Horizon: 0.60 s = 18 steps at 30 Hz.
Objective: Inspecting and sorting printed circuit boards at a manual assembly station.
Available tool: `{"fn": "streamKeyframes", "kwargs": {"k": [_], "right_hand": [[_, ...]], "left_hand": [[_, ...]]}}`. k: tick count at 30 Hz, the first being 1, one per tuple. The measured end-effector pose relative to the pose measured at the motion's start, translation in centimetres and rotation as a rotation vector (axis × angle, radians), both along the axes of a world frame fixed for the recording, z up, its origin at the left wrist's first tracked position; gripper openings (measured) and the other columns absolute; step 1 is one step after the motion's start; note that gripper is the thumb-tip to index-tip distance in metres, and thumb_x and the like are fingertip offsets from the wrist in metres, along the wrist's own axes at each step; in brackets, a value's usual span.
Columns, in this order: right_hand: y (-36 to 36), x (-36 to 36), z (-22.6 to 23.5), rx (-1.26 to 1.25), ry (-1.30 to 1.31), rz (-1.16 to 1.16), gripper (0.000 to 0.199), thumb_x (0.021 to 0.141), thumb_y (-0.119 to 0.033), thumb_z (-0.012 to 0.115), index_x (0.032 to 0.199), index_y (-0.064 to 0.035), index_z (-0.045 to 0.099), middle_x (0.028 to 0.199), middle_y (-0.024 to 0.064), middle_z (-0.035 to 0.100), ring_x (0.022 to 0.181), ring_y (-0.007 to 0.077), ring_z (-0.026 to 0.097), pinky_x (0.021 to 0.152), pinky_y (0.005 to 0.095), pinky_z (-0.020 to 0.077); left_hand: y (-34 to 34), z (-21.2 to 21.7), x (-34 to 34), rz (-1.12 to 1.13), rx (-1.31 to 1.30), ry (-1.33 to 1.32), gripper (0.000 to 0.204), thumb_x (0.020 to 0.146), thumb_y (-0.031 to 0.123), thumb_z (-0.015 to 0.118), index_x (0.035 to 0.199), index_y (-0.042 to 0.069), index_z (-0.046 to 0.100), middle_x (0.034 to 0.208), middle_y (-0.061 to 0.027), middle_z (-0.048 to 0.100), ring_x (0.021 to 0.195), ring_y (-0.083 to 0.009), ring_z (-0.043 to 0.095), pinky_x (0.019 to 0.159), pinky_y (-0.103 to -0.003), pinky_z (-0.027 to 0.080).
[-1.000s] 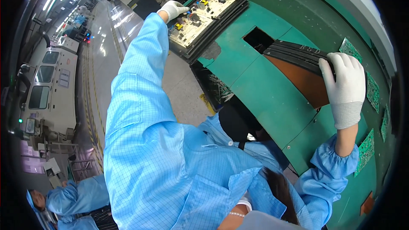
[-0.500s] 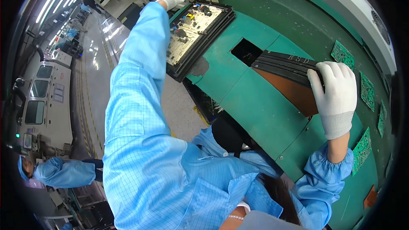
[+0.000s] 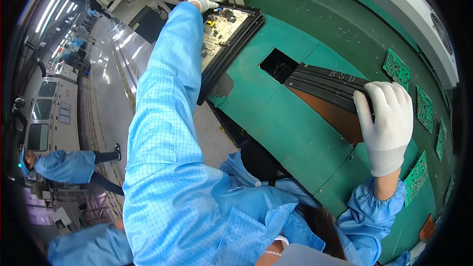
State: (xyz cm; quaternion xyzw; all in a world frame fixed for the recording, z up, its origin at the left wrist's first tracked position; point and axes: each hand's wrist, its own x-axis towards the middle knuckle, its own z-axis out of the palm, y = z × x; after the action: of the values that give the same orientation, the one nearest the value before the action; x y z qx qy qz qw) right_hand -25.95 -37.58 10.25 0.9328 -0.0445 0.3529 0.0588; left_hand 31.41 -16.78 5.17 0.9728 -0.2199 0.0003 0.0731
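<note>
At the far end of a black tray (image 3: 230, 44), my gloved left hand (image 3: 202, 2) is closed round the edge, its fingers partly hidden. In that tray lie pale circuit boards with black and yellow components (image 3: 224, 27); my left sleeve covers part of it. On the right, my gloved right hand (image 3: 387, 113) grips the near end of a stack of black ribbed frames (image 3: 327, 86). The thumb lies on the near side and the fingers bend over the top edge. Below the frames a brown face (image 3: 327, 113) shows. The stack rests tilted on the green bench.
The green bench top (image 3: 276, 123) has a square dark opening (image 3: 278, 65) beside the frames. Several green circuit boards (image 3: 396, 69) lie along the right. A person in blue (image 3: 66, 166) stands at left near a pale machine (image 3: 51, 113); another blue-clothed person (image 3: 91, 246) is lower left.
Both hands keep their holds while the view shifts slightly. The person at left now shows both legs, in stride. Another blue-clothed person has come into view at lower left.
</note>
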Motion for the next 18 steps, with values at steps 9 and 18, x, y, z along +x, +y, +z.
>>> {"fn": "streamKeyframes", "kwargs": {"k": [9,18], "right_hand": [[-0.1,0.0,0.0,-0.021,-0.016,0.001,0.019,0.079,-0.018,0.074,0.088,-0.0047,0.063,0.088,0.0101,0.064,0.087,0.0296,0.061,0.086,0.0413,0.0474],[-0.1,-0.2,-0.1,-0.002,-0.002,0.003,0.016,0.08,-0.014,0.072,0.089,-0.0039,0.065,0.09,0.0102,0.065,0.089,0.0305,0.061,0.084,0.0397,0.0471]], "left_hand": [[-3.2,0.0,-2.0,0.005,0.418,-0.219,0.037,0.089,0.034,0.068,0.112,0.006,0.072,0.11,-0.0132,0.072,0.1,-0.032,0.067,0.089,-0.041,0.05],[-3.8,1.2,-4.6,-0.526,0.03,-0.022,0.045,0.082,0.039,0.074,0.112,0.006,0.073,0.106,-0.0157,0.072,0.098,-0.0299,0.068,0.089,-0.04,0.052]]}}
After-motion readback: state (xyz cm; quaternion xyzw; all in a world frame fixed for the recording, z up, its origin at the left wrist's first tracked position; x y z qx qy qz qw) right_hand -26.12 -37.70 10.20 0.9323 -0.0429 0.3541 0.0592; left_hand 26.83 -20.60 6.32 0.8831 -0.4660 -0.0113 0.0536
